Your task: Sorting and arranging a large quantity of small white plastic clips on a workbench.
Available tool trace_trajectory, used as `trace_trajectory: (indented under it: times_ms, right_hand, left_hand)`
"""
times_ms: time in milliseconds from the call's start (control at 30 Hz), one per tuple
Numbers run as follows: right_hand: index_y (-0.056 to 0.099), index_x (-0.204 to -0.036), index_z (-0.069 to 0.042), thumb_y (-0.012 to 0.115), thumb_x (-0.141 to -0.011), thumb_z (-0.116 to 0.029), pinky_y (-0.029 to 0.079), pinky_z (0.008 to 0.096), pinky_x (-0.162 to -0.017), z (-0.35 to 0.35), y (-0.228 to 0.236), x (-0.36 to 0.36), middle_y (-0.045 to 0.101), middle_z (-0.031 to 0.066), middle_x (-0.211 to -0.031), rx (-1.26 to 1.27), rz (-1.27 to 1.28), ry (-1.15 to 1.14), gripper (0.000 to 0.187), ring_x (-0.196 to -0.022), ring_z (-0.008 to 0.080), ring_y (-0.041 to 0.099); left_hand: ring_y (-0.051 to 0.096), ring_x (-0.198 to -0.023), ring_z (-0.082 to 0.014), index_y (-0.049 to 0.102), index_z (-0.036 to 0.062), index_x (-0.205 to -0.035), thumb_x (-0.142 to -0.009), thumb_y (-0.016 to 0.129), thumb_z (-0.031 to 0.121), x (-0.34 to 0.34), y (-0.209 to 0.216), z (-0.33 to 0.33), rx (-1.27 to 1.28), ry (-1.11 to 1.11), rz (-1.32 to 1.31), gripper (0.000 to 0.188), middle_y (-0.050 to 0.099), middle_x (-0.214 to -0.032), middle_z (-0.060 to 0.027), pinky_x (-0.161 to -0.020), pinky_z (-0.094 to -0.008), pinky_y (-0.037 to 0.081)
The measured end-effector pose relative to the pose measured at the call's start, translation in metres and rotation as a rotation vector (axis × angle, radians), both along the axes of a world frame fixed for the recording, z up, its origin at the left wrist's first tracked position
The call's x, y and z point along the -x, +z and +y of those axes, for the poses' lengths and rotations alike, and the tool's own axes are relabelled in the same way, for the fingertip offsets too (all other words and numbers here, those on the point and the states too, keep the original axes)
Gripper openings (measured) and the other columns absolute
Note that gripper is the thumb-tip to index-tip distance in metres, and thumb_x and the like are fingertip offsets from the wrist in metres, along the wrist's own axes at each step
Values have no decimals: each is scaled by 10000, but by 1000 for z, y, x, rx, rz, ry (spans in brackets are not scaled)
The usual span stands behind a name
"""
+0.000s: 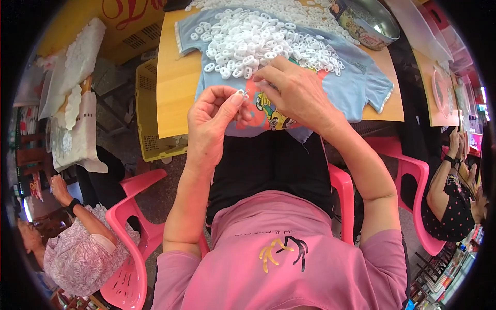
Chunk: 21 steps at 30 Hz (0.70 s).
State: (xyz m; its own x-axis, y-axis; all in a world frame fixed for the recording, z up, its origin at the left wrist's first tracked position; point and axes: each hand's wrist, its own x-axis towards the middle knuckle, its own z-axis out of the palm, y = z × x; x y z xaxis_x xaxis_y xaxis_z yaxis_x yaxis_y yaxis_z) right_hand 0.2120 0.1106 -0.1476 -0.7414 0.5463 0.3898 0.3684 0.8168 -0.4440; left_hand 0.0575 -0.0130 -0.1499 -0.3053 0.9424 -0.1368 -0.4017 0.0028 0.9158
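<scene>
My left hand (pixel 213 121) is closed in a pinch, with a small white plastic piece (pixel 243 94) between thumb and forefinger. The piece looks like the white oval two-holed pieces (pixel 243 44) heaped just beyond. My right hand (pixel 297 93) is at the near edge of that heap, its fingers bent and apart; I see nothing held in them. Under both hands and the heap lies a light blue T-shirt (pixel 356 72) with a colourful cartoon print, spread over the table and hanging past its near edge.
The wooden table (pixel 178 103) has more white pieces (pixel 294 10) at its far side. A large round metal tin (pixel 367 26) stands at the far right. Left of the table is a yellow crate (pixel 150 144). Pink chairs (pixel 137 206) with seated people flank me on both sides.
</scene>
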Motion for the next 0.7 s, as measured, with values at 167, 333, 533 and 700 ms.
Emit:
trace_trajectory:
  times_ms: [167,333,533,700]
  right_hand:
    - [652,-945,-90,657,-847,-135,473,383,-629,1,-3,-15,595,91,-851,-62,-40,-12,108,-757,297,618]
    - [645,-932,-87,659,-847,-133,468,376,-609,-6,0,-24,586,86,-821,-36,10,-34,97,-747,286,618]
    - [650,-961,-73,693,-843,-158,468,326,-587,-3,-8,-24,617,67,-827,-17,108,-111,152,-708,216,618]
    - [658,-1069,-4,695,-896,-186,447,224,-633,-8,24,-30,639,3,-881,1080,580,-140,254,-725,62,533]
  left_hand:
    - [647,-814,-166,571,5,-1017,-947,588,76,-6,-3,9,11,20,-28,101,657,-961,-121,-684,-287,531]
    - [661,-899,-208,564,2,-1028,-948,579,61,-14,-2,16,-15,43,-131,101,633,-1094,-155,-783,-322,567]
    - [657,-789,-115,572,32,-1013,-937,633,159,-22,5,19,50,-3,-78,160,681,-972,-95,-627,-231,540]
    - [643,-745,-102,573,31,-994,-933,641,164,-29,10,20,21,2,-6,162,668,-900,-69,-592,-210,511]
